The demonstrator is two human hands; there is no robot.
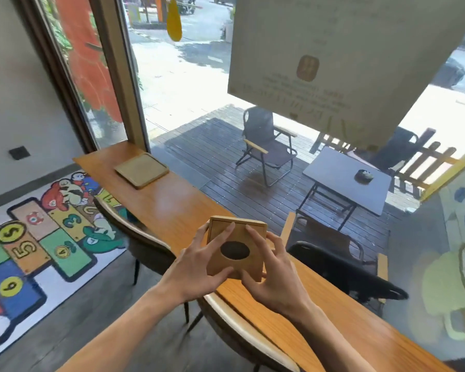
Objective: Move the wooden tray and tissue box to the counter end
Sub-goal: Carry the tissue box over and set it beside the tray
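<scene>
Both hands, left hand [199, 267] and right hand [273, 275], hold the wooden tissue box [236, 249] with fingers wrapped around it, above the counter [172, 208]. Loose fingers could drop it before the wooden tray [141, 170].

tissue box [236, 248] underside: hidden by both hands
poster [333, 63] print: too blurred to read
forearms: cut off by bottom edge

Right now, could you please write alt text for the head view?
Both hands, left hand and right hand, hold a wooden tissue box above a long wooden counter by a window. A wooden tray lies at the counter's far end, with chairs tucked alongside.
</scene>
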